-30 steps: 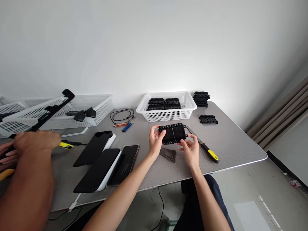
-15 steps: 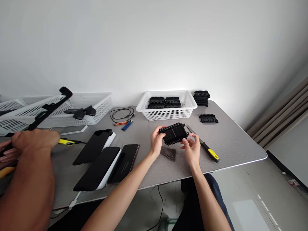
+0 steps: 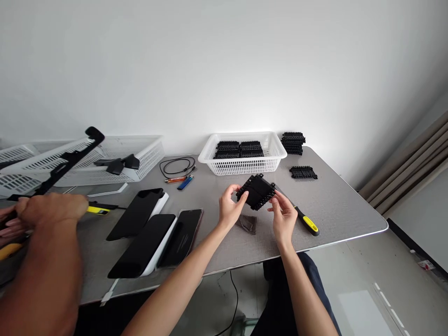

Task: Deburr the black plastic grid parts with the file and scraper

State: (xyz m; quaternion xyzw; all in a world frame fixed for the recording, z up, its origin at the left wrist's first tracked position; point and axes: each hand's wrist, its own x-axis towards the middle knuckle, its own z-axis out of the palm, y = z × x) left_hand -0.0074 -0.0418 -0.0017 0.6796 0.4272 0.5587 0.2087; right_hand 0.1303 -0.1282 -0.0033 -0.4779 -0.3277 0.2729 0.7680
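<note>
Since a second ago the black plastic panel [image 3: 258,192] has been turned from lying level across the view to standing tilted, one corner up and its long axis running from upper left to lower right; the hands have shifted with it.

The grey worktop [image 3: 336,205] carries everything. At its back stands a white basket [image 3: 245,164] with stacked black panels inside, a further stack [image 3: 293,143] just to its right and a single panel [image 3: 303,172] lying flat nearer the edge. Three dark phones [image 3: 154,235] lie to the left, and a yellow-handled tool [image 3: 304,220] lies just right of the hands.

The panel is held off the worktop between both hands. The left hand [image 3: 229,208] pinches its lower left edge with thumb and fingers; the right hand [image 3: 285,215] grips the lower right end, fingers closed on it. Both are equally near.

At far left another person's hand [image 3: 52,210] holds a long black bracket [image 3: 66,163].
</note>
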